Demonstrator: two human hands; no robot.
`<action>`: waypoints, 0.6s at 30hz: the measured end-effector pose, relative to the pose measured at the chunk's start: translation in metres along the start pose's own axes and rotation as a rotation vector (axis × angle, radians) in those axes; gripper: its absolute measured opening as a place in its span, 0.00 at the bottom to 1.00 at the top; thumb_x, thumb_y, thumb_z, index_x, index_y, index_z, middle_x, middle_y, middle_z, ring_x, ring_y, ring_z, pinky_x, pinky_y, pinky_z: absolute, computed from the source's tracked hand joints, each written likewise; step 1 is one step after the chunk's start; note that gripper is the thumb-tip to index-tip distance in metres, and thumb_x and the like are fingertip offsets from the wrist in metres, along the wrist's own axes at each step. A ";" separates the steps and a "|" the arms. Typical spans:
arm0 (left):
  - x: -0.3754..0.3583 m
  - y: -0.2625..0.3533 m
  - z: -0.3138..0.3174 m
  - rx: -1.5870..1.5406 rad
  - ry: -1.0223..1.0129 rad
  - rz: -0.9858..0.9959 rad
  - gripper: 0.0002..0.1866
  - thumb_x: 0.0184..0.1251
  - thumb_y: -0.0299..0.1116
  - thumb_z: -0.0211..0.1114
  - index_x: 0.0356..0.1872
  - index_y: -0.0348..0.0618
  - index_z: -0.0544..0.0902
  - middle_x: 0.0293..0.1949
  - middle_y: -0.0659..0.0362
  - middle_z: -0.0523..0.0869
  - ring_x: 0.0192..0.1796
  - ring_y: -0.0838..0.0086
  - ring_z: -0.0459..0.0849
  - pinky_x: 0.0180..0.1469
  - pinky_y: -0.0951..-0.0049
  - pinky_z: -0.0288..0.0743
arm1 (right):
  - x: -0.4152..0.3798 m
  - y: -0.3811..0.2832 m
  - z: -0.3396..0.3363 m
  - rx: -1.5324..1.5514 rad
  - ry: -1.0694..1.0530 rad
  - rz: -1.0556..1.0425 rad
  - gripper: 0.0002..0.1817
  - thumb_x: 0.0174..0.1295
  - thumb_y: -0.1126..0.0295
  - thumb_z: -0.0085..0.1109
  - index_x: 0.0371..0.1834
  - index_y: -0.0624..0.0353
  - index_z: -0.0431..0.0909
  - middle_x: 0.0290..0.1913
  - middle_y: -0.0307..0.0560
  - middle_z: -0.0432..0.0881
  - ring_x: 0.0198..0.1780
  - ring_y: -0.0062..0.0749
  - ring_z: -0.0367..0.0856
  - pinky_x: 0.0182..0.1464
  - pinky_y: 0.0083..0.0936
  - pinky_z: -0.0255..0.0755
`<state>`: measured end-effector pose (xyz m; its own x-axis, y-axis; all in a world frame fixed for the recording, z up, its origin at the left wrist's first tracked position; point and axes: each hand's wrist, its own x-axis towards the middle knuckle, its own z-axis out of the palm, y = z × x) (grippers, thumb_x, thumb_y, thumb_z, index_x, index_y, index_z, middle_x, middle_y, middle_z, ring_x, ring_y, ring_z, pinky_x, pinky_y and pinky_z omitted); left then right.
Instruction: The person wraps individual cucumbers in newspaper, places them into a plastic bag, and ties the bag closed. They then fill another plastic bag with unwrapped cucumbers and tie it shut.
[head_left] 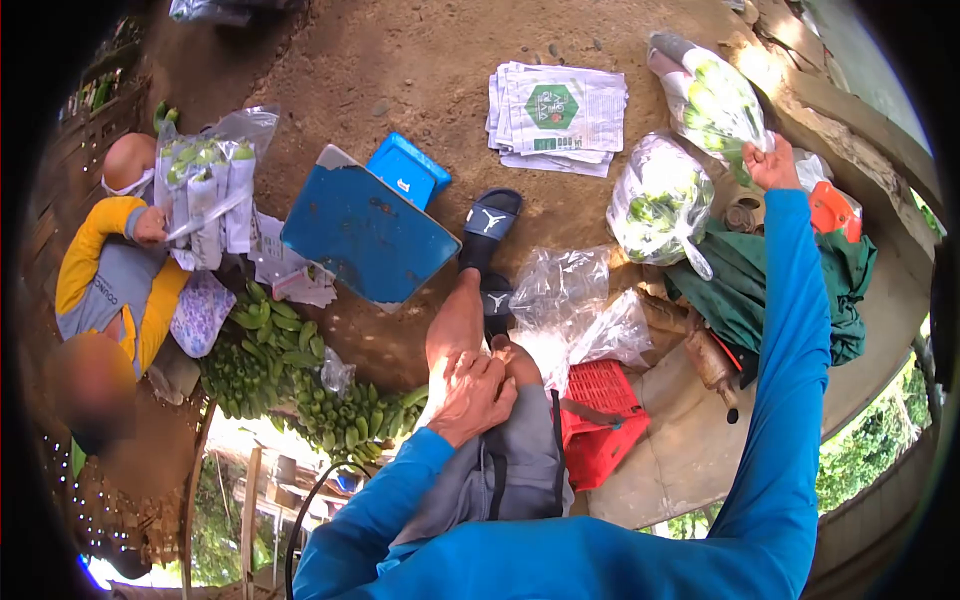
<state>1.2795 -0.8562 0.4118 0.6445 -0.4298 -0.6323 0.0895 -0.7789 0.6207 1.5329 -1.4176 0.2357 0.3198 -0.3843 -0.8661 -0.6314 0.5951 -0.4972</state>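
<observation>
My right hand (772,165) is closed on the gathered end of a clear plastic bag (712,100) packed with green produce and pale wrapping. The exact kind of produce is hard to make out through the plastic. Just below it sits a second bag of green produce (660,200), its end twisted and hanging loose. My left hand (475,395) lies over my knee, fingers loosely bent and holding nothing. Close to that knee are crumpled clear plastic bags (565,300), draped above a red plastic crate (605,410).
A stack of newspaper sheets (560,115) lies on the dirt floor. Left of my feet are a blue board (365,230) and a blue tray (410,170). Green bananas (270,340) are piled nearby. Another person's hand (152,225) holds a bag of wrapped produce (210,190). Green cloth (840,290) lies right.
</observation>
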 end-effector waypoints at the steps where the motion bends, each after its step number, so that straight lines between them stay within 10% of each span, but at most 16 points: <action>1: 0.000 0.001 0.001 -0.010 0.030 0.004 0.09 0.54 0.38 0.61 0.25 0.43 0.78 0.30 0.54 0.80 0.43 0.59 0.77 0.50 0.56 0.66 | 0.036 -0.002 -0.044 0.026 -0.272 0.127 0.20 0.68 0.58 0.44 0.49 0.65 0.73 0.39 0.55 0.81 0.34 0.40 0.79 0.36 0.30 0.78; 5: -0.002 0.000 0.008 -0.068 -0.168 -0.086 0.24 0.58 0.41 0.56 0.52 0.35 0.77 0.41 0.47 0.82 0.51 0.56 0.75 0.60 0.52 0.61 | 0.003 0.022 -0.022 -0.007 -0.006 0.099 0.26 0.65 0.51 0.45 0.50 0.65 0.72 0.36 0.52 0.78 0.38 0.42 0.78 0.41 0.38 0.77; 12: -0.006 0.001 0.013 -0.067 -0.123 -0.097 0.23 0.58 0.41 0.56 0.51 0.35 0.78 0.42 0.47 0.82 0.52 0.56 0.75 0.61 0.52 0.61 | -0.017 0.042 0.005 -0.020 -0.025 0.164 0.30 0.61 0.49 0.51 0.50 0.71 0.70 0.33 0.48 0.75 0.41 0.43 0.78 0.47 0.40 0.77; 18: -0.017 -0.002 0.022 -0.018 -0.032 -0.039 0.23 0.59 0.40 0.58 0.56 0.42 0.78 0.37 0.53 0.83 0.48 0.57 0.77 0.57 0.51 0.65 | -0.039 0.061 -0.015 -0.343 -0.162 0.067 0.26 0.65 0.47 0.48 0.57 0.56 0.70 0.35 0.42 0.76 0.41 0.37 0.79 0.47 0.39 0.77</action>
<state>1.2519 -0.8576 0.4108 0.6155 -0.4144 -0.6703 0.1278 -0.7869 0.6038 1.4708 -1.3768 0.2399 0.3603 -0.2199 -0.9066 -0.8453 0.3341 -0.4169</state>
